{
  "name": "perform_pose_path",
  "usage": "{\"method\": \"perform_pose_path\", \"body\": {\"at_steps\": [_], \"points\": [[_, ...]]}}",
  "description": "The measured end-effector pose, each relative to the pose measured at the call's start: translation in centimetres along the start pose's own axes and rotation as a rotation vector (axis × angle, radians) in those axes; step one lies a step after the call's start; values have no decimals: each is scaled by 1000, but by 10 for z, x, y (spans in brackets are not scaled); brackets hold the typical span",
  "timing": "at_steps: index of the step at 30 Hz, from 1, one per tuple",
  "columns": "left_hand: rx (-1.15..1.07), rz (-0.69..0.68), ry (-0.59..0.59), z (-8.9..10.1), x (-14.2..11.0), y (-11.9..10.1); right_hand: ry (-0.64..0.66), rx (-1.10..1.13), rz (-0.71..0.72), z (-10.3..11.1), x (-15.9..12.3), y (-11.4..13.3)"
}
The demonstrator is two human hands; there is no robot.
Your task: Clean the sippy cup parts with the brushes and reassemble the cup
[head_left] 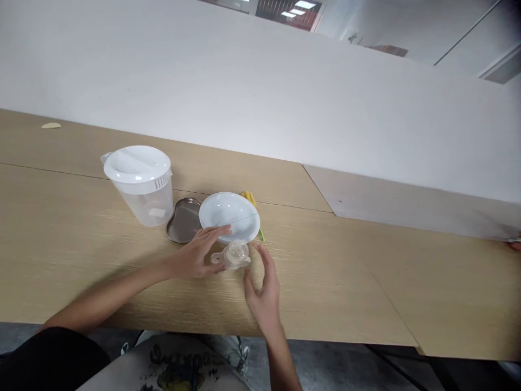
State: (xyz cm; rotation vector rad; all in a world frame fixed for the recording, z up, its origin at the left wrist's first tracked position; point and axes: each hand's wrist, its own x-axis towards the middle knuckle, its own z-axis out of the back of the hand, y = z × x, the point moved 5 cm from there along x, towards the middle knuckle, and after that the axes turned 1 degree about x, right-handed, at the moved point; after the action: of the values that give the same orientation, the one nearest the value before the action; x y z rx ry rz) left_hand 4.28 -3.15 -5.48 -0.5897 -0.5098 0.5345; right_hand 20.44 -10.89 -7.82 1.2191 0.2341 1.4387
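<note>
A small clear plastic cup (236, 253) with side handles and a see-through domed top stands on the table, directly in front of a white oval bowl (228, 203). My left hand (199, 254) is at its left, fingers stretched out over the bowl's near rim and thumb close to the left handle. Whether that thumb touches the handle, I cannot tell. On the other side, my right hand (264, 285) curves with thumb and fingers apart, a small gap from the cup. Neither hand grips anything.
Left of the bowl lies a metal kidney-shaped tray (183, 221), beside a lidded white pitcher (142, 187). Yellow pieces (249, 197) and a green handle (261, 234) show from behind the bowl. A pale flat piece (51, 125) lies far left. A white wall panel (203, 81) borders the table (325, 271).
</note>
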Motion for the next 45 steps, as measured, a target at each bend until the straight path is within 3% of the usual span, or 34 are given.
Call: {"method": "perform_pose_path", "body": {"at_steps": [2,5,8,13,21,28,39,45], "points": [[10,49,-55,-14,-6,7,69,-18,66,5,14,10],[25,89,-157,-38,-10,17,302,-165,176,-3,37,24],[25,145,-247,-52,-14,28,515,-328,173,-13,53,30],[88,85,-245,-59,-22,31,766,-452,135,-19,61,35],[154,33,-305,-59,-27,25,1093,-658,374,-28,70,66],[163,-8,-331,-59,-30,23,1060,-693,551,-28,70,75],[166,-54,-375,-62,-34,27,1025,-641,618,-26,70,64],[162,-35,-353,-59,-32,24,1054,-648,470,-24,73,68]]}}
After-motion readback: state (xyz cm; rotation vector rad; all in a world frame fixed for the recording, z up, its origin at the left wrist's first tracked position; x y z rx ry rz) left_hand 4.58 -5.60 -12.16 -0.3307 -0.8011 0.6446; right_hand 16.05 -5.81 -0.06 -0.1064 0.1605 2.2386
